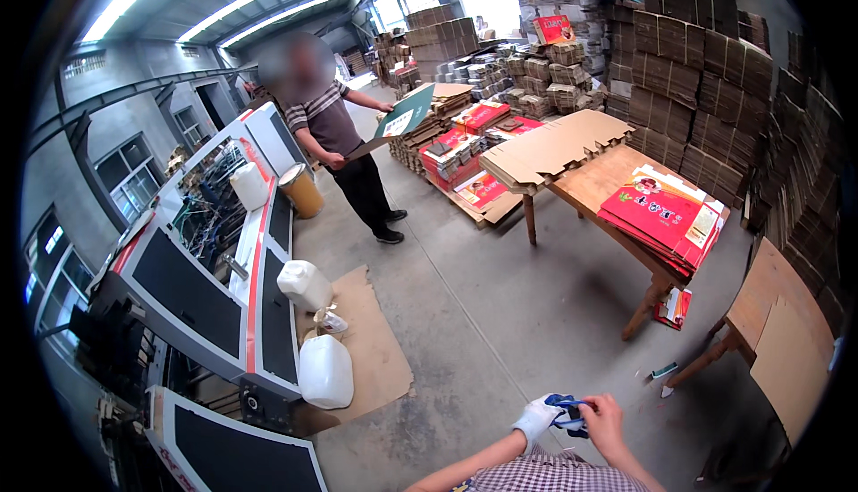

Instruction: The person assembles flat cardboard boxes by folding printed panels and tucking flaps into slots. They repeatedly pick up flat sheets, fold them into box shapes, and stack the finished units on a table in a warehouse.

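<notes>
My left hand (534, 420) wears a white work glove with a dark blue coating at its fingers. My right hand (605, 422) is bare and close beside it, just in front of my checked clothing. Its thumb and fingers are closed on a blue-coated work glove part (572, 413) at the left hand's fingers. Whether this belongs to the worn glove or to a second one, I cannot tell. The left fingers are mostly hidden in the blue material.
A machine (192, 291) stands at left, with white jugs (326, 372) on a cardboard sheet (380, 349). Ahead, a person (335, 126) holds a green board (402, 117). Rightward are a wooden table (594, 179) with red printed cartons (657, 210), another table (760, 300) and stacked cardboard (688, 72).
</notes>
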A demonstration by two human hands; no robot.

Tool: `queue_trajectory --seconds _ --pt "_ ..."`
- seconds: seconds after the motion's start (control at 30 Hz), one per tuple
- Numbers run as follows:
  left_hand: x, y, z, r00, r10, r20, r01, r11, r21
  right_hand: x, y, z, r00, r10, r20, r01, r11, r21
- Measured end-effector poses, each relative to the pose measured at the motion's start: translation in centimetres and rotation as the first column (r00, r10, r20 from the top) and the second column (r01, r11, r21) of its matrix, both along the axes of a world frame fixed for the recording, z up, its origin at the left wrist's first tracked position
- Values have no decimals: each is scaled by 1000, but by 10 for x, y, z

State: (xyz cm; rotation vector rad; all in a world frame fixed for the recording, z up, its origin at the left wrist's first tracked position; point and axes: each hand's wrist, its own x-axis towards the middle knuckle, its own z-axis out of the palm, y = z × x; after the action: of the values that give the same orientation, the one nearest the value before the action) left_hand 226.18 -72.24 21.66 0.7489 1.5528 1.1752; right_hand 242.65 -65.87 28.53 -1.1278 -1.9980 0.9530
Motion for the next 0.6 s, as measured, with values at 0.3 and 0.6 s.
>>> queue_trajectory --seconds 0.3,0.6 --pt "49 4 -91 740 205 641 -292 956 32 8 -10 9 902 396 172 -432 845 315" --pt "62 -4 15 929 315 195 -309 949 -61 25 -5 -37 712 467 524 -514 855 -64"
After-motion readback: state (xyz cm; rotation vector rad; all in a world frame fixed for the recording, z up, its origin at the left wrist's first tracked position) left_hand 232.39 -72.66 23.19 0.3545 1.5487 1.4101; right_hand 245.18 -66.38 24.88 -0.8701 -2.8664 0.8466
